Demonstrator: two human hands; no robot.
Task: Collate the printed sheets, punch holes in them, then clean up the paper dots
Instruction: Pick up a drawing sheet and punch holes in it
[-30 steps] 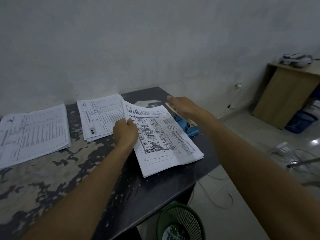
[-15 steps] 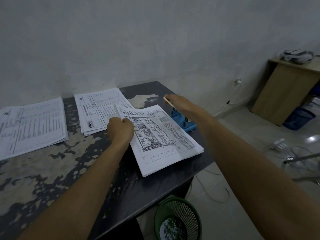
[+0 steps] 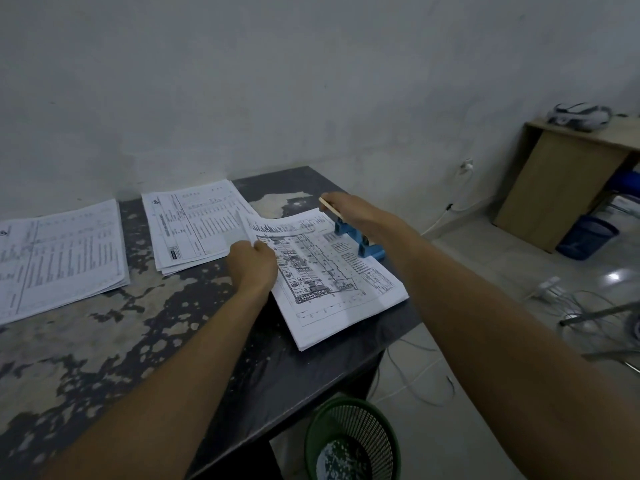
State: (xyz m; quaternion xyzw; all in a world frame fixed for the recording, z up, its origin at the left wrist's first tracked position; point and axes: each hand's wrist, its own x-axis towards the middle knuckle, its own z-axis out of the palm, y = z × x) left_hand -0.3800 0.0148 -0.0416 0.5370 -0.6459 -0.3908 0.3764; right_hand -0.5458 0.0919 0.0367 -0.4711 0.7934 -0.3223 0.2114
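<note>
Printed sheets (image 3: 332,282) pinched by the left hand (image 3: 252,263) enter the blue punch (image 3: 360,242) pressed by the flat right hand (image 3: 349,211), 2 more stacks left, 1 green bin (image 3: 351,441) holding dots below.

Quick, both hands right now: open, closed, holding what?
Left hand: fingers curled, gripping the left edge of the white floor-plan sheet stack.
Right hand: lies flat on the lever of the blue hole punch; reads open.

No text could be read. The stack of sheets (image 3: 332,282) between the hands carried a drawing with fine print, and the two stacks (image 3: 194,226) left of them carried tables, all too small to read.
</note>
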